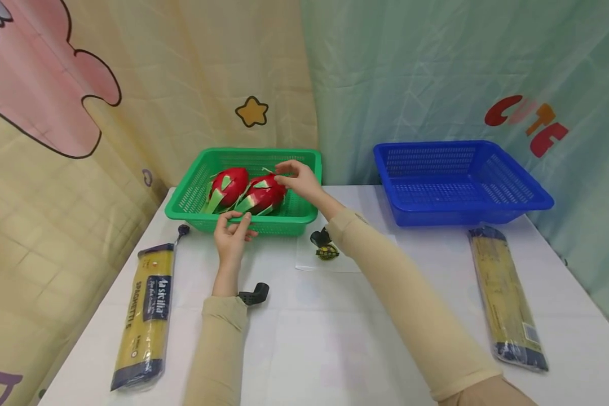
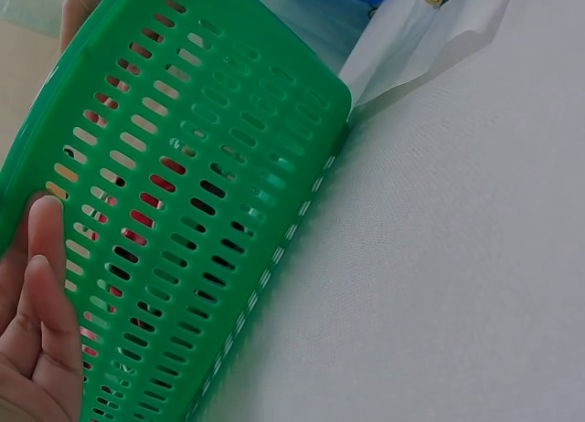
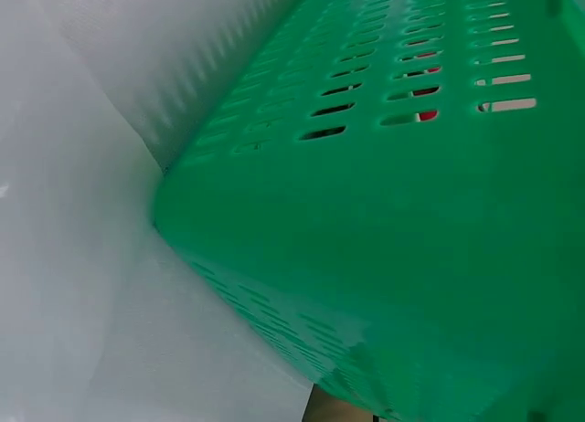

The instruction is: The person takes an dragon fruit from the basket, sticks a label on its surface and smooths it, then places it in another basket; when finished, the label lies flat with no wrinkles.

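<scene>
Two red dragon fruits with green scales lie side by side in a green basket (image 1: 304, 217): the left dragon fruit (image 1: 235, 179) and the right dragon fruit (image 1: 269, 193). My left hand (image 1: 230, 235) grips the basket's front rim. In the left wrist view, fingers (image 2: 57, 326) of that hand lie outside the slotted wall. Over the basket's right side, my right hand (image 1: 300, 179) has loosely bent fingers at the upper end of the right fruit. The right wrist view shows mostly the basket's outer corner (image 3: 302, 203), with that hand's fingers hidden.
A blue basket (image 1: 401, 203) stands at the back right. Spaghetti packs lie on both sides, a left pack (image 1: 144, 316) and a right pack (image 1: 504, 299). A clear plastic sheet with a logo (image 1: 327, 252) lies under my right forearm. A dark ball on a stick (image 1: 183, 229) lies at the left.
</scene>
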### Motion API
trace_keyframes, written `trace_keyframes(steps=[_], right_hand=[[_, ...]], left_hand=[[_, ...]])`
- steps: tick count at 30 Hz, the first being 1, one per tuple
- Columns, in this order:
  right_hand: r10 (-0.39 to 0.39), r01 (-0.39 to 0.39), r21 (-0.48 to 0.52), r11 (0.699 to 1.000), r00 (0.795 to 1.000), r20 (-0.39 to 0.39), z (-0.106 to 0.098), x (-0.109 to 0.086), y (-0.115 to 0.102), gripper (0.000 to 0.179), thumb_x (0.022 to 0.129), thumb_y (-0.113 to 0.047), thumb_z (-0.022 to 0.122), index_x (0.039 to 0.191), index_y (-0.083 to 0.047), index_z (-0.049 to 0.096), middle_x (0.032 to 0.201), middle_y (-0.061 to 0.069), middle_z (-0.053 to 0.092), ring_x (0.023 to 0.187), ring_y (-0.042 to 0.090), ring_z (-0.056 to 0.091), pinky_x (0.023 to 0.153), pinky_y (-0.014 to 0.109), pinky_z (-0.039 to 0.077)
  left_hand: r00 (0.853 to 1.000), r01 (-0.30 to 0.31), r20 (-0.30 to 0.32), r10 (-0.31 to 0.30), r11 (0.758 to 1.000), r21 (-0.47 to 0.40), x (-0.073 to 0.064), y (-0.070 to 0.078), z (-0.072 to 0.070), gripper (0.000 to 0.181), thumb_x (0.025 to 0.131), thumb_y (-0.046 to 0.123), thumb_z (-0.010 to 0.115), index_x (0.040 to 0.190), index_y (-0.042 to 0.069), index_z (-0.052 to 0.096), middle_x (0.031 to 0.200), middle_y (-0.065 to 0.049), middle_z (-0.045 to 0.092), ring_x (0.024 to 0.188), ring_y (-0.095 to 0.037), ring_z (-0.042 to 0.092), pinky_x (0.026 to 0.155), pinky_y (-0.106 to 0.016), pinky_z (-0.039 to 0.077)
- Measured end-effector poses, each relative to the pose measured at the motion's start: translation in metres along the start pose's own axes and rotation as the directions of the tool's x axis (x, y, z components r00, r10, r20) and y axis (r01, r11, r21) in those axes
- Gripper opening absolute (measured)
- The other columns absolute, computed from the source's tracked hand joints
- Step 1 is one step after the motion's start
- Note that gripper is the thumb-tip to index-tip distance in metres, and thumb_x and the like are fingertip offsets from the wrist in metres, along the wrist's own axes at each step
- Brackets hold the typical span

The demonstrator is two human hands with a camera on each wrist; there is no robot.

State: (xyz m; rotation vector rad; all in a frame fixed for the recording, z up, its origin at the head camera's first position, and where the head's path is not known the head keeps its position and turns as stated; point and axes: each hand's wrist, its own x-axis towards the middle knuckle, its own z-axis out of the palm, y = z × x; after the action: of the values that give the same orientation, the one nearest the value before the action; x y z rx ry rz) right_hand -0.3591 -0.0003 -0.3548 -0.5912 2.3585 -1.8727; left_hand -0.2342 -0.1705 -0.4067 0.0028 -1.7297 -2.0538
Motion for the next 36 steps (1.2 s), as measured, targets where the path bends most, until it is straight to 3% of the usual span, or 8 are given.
trace_keyframes(steps=[5, 10, 15, 20, 30, 36], right_hand=[[-0.008, 0.013, -0.090, 0.996, 0.998, 0.057, 0.005, 0.005, 0.002, 0.039, 0.089, -0.015, 0.065, 0.124, -0.001, 0.055, 0.122, 0.009, 0.059, 0.103, 0.021, 0.057, 0.079, 0.033, 0.051], [0.026, -0.009, -0.184, 0.983, 0.996, 0.091, 0.011, 0.008, 0.000, 0.040, 0.089, -0.019, 0.064, 0.125, -0.004, 0.055, 0.124, 0.007, 0.057, 0.100, 0.018, 0.056, 0.075, 0.027, 0.050], [0.065, -0.035, -0.227, 0.973, 0.990, 0.125, 0.017, 0.009, -0.001, 0.042, 0.089, -0.020, 0.065, 0.127, -0.007, 0.055, 0.129, 0.008, 0.054, 0.103, 0.020, 0.057, 0.079, 0.028, 0.050], [0.064, -0.032, -0.259, 0.965, 0.991, 0.117, 0.020, 0.013, 0.005, 0.042, 0.089, -0.021, 0.065, 0.128, -0.008, 0.055, 0.131, 0.007, 0.053, 0.109, 0.020, 0.055, 0.082, 0.028, 0.049], [0.043, 0.007, -0.309, 0.951, 0.987, 0.155, 0.022, 0.015, 0.010, 0.038, 0.092, -0.018, 0.060, 0.130, -0.013, 0.056, 0.133, 0.008, 0.052, 0.114, 0.022, 0.053, 0.084, 0.032, 0.048], [0.032, 0.022, -0.321, 0.947, 0.986, 0.163, 0.023, 0.016, 0.012, 0.038, 0.092, -0.010, 0.060, 0.129, -0.011, 0.056, 0.131, 0.008, 0.053, 0.110, 0.023, 0.055, 0.082, 0.030, 0.049]], left_hand=[[1.000, -0.014, 0.005, 0.014, 1.000, -0.002, 0.000, -0.002, 0.000, 0.019, 0.089, 0.007, 0.064, 0.099, -0.003, 0.051, 0.074, -0.035, 0.059, 0.049, -0.022, 0.061, 0.047, -0.024, 0.046], [1.000, -0.022, 0.012, 0.022, 1.000, 0.016, 0.000, -0.001, 0.001, 0.021, 0.089, 0.007, 0.063, 0.100, -0.005, 0.050, 0.077, -0.039, 0.057, 0.050, -0.021, 0.061, 0.048, -0.025, 0.047], [1.000, -0.025, 0.010, 0.025, 1.000, 0.011, 0.000, 0.000, 0.000, 0.024, 0.089, 0.005, 0.063, 0.101, -0.010, 0.048, 0.072, -0.025, 0.064, 0.049, -0.019, 0.061, 0.048, -0.026, 0.047], [0.999, -0.030, 0.016, 0.030, 1.000, 0.004, 0.000, -0.001, -0.001, 0.019, 0.090, 0.004, 0.062, 0.098, -0.006, 0.049, 0.069, -0.012, 0.066, 0.049, -0.019, 0.061, 0.048, -0.026, 0.047], [0.999, -0.033, 0.023, 0.033, 0.999, 0.012, 0.008, -0.024, -0.006, 0.027, 0.090, 0.008, 0.063, 0.104, -0.009, 0.047, 0.080, -0.035, 0.061, 0.049, -0.018, 0.060, 0.048, -0.027, 0.046], [0.999, -0.045, 0.010, 0.045, 0.999, 0.000, 0.009, -0.028, -0.006, 0.027, 0.088, 0.017, 0.067, 0.100, 0.000, 0.050, 0.077, -0.027, 0.064, 0.049, -0.014, 0.060, 0.048, -0.025, 0.046]])
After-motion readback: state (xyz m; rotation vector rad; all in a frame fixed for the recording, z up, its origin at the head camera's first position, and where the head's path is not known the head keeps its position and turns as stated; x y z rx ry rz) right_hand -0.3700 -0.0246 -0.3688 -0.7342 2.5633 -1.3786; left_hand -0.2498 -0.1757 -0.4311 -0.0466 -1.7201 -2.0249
